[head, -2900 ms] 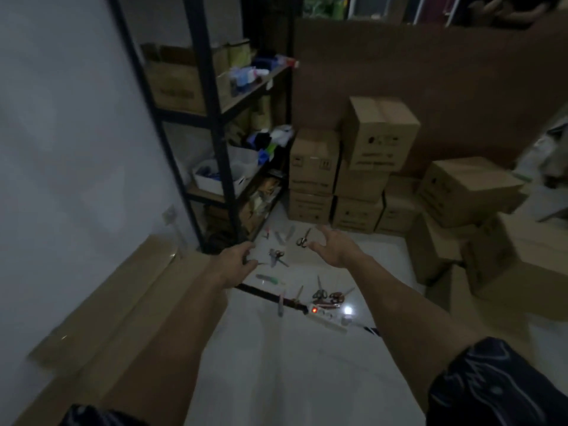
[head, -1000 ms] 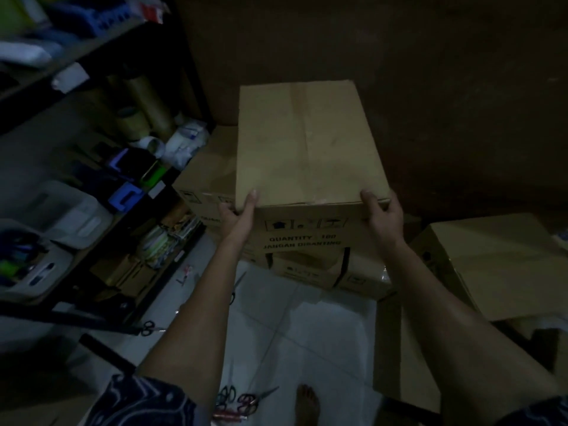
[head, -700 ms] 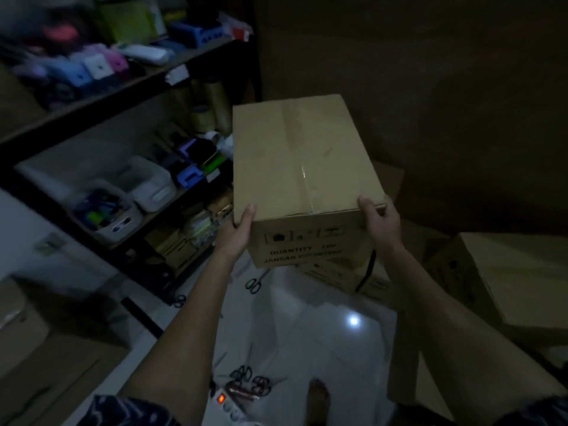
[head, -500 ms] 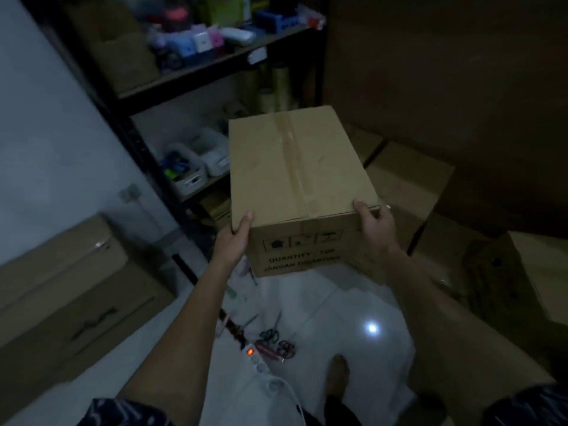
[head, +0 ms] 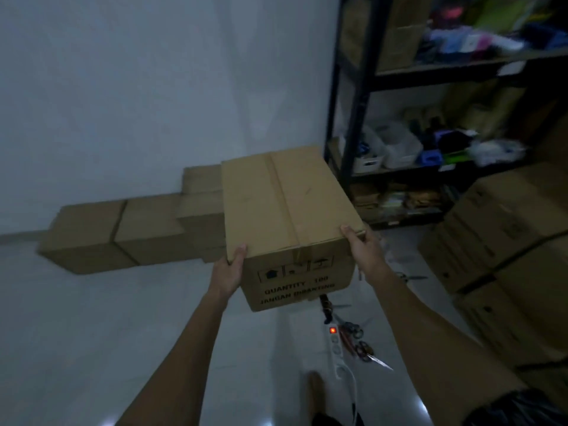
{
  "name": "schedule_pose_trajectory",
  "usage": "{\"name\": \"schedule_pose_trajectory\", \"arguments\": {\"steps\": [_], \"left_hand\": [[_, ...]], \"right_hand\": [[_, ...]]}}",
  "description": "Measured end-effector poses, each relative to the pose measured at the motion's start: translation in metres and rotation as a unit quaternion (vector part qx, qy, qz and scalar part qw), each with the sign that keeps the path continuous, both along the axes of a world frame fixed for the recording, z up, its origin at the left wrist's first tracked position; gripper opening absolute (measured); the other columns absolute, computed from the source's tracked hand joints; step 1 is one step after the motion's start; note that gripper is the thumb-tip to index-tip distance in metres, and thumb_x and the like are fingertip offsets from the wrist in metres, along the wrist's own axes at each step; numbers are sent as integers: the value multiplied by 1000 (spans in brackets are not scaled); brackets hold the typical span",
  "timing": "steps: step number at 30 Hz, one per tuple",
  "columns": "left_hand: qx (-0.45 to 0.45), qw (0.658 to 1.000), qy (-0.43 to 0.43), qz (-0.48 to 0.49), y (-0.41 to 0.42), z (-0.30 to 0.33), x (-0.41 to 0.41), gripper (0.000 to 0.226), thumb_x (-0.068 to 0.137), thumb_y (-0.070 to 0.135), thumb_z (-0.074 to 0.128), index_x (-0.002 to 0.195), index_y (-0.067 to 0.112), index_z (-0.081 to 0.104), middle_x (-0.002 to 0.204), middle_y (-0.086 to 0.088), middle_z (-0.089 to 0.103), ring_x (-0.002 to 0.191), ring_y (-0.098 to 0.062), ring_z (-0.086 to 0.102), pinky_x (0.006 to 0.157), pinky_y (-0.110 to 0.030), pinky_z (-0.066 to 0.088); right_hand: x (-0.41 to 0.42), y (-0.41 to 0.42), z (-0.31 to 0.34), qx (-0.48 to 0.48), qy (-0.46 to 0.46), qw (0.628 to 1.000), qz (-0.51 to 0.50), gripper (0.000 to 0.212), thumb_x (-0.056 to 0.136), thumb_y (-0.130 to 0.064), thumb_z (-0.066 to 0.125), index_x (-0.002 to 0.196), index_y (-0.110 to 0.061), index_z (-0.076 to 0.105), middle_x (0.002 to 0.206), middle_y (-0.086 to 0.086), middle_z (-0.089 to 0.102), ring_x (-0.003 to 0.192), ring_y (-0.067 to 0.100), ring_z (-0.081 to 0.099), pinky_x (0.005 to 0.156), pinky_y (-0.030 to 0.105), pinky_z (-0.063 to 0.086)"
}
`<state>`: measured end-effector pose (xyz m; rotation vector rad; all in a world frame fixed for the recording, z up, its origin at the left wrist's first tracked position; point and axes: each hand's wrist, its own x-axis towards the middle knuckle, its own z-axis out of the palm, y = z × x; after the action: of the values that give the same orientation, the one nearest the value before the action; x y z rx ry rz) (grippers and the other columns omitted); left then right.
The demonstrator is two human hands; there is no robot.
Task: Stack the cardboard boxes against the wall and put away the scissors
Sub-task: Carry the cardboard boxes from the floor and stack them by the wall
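Observation:
I carry a taped cardboard box (head: 289,210) printed "QUANTITY 100" in mid-air in front of me. My left hand (head: 229,272) grips its near left corner, thumb over the top edge. My right hand (head: 361,247) grips the near right corner the same way. Beyond the box, a row of cardboard boxes (head: 123,232) stands on the floor against the white wall (head: 153,87). Several scissors (head: 358,339) lie on the tiles below, right of my hands, and another pair (head: 410,276) lies further right.
A black metal shelf rack (head: 353,87) full of bins and supplies stands at the right of the wall. Stacked cardboard boxes (head: 507,247) fill the right side. A white power strip (head: 336,348) with a red light and its cable lie on the floor near my foot (head: 316,385).
I walked up to the stack by the brown wall, lifted the top box with both hands, and turned left with it toward the white wall and its row of boxes.

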<state>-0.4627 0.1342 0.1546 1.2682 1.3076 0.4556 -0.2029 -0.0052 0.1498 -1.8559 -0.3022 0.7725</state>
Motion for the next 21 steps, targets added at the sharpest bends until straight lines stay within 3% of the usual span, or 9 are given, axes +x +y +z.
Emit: {"name": "schedule_pose_trajectory", "arguments": {"steps": [3,11,14,17,21], "left_hand": [[-1,999,-7,52,38,-1,-43,72,87,61,54,138,10,48,134,-9,57,118,-28,56,102,-46,47],[4,990,-18,143,146,1,-109,73,88,61,54,138,9,47,133,-11,58,117,-29,57,102,-46,47],[-8,984,-34,177,187,-1,-125,87,79,71,54,140,9,46,133,-11,58,116,-29,58,101,-48,48],[-19,976,-49,213,231,-5,-148,85,80,70,53,138,8,49,131,-11,59,113,-31,59,99,-49,49],[-25,961,-53,268,300,-9,-186,88,77,72,51,137,8,48,131,-14,58,111,-34,59,95,-53,51]], "right_hand": [[-33,62,0,13,1,998,54,54,91,-51,62,137,-25,52,131,2,58,121,27,54,108,45,44],[-86,231,7,25,-24,991,133,51,89,-48,67,134,-26,56,130,1,60,121,25,56,107,43,44],[-102,295,19,18,-44,986,157,55,91,-43,67,138,-22,49,129,-1,58,123,21,52,103,27,36],[-129,358,28,6,-55,981,184,58,90,-42,68,137,-16,47,134,6,58,125,26,53,95,28,38],[-183,452,28,12,-49,978,203,69,82,-46,75,139,-19,46,139,5,52,126,26,51,104,33,41]]}}
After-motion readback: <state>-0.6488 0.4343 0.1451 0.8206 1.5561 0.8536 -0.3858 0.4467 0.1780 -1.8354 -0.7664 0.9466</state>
